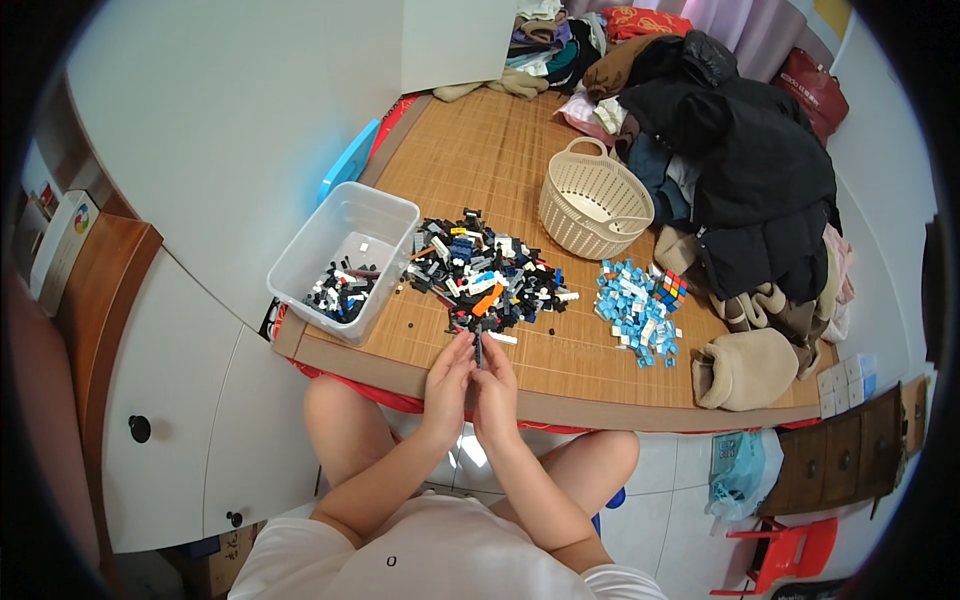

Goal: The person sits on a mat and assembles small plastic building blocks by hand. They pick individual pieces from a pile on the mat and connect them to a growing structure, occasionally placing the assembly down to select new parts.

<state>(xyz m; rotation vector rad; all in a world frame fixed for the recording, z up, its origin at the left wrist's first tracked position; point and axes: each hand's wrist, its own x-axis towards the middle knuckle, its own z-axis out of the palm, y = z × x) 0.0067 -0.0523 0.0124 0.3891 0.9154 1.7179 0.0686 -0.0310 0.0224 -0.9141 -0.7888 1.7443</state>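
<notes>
Lower middle of the frame: left hand [447, 385] and right hand [493, 388] close together at the near edge of the straw mat [560, 375]. Fingers of both appear clamped on a slim dark piece [478, 350], upright between them; its lower part is hidden.

Just above: a loose heap of mixed toy bricks [505, 285], mostly black, white and grey, one orange strip [488, 299] on top. A white bar [502, 338] lies just beside the right fingertips.

Left of centre, a clear bin [366, 214] holds more bricks. Right of centre, a pale blue and white heap [638, 318] touches or nearly touches a puzzle cube [670, 288]; beige basket [575, 225] above.

Risks, as judged: a small, smooth piece could slip if squeezed unevenly, and be lost among like-coloured bricks. Dropped nearer the body, it could reach the floor [640, 520]. A careless knuckle might scatter the heap's lower fringe.
</notes>
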